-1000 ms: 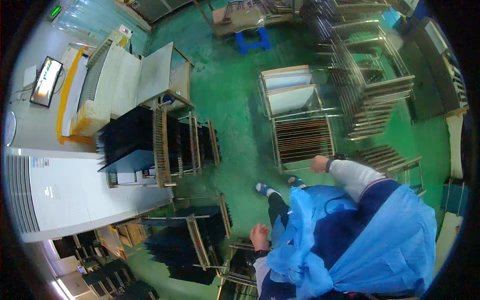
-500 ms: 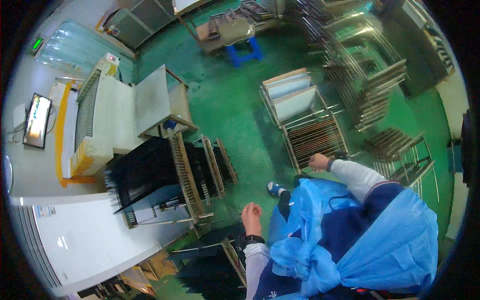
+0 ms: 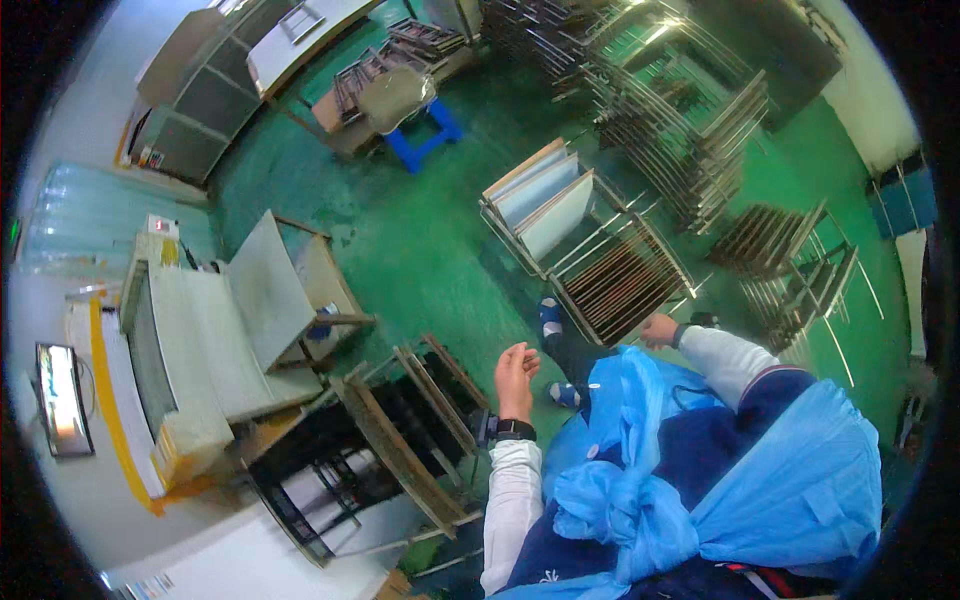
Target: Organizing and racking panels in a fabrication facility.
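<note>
We've got the left hand [image 3: 516, 378] empty, fingers slightly spread, while the right hand [image 3: 659, 331] curls near the slotted metal rack [image 3: 620, 290] on the green floor [image 3: 420, 255], fingers' grip unclear; white panels [image 3: 558, 215] stand edge-up just beyond, presumably keeping faces apart.

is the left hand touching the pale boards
Apart: the head view shows green floor plainly between the left hand and the pale boards.

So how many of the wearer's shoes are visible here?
2: the farther shoe is above and right of the left hand; the nearer shoe is just right of that hand.
</note>
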### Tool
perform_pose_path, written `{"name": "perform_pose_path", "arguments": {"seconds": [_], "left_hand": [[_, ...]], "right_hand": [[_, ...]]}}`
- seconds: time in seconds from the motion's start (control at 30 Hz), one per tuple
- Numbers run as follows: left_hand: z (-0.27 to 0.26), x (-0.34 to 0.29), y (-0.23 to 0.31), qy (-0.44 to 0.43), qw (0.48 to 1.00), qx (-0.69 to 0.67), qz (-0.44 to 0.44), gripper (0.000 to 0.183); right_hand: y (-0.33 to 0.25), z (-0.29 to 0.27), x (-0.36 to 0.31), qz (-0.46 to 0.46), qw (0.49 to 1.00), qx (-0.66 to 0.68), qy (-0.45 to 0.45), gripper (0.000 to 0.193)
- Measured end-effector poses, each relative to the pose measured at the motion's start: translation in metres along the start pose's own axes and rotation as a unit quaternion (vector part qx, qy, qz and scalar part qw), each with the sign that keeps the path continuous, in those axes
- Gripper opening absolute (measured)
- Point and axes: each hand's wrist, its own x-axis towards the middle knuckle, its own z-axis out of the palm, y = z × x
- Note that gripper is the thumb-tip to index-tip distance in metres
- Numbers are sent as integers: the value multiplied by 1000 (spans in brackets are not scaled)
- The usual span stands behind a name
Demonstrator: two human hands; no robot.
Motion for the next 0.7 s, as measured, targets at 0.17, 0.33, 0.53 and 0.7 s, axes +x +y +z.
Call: {"name": "perform_pose_path", "arguments": {"seconds": [0.17,0.33,0.53,0.7], "left_hand": [[30,65,48,-16,997,61,-46,23],[56,139,100,-14,991,118,-58,24],[120,217,142,-79,976,184,-86,24],[159,280,164,-151,952,233,-127,22]], "right_hand": [[-14,-23,44,-20,996,-81,-13,25],[-121,-49,46,-18,991,129,26,25],[-125,-74,75,-16,957,273,95,24],[-81,-59,88,24,919,349,180,18]]}}
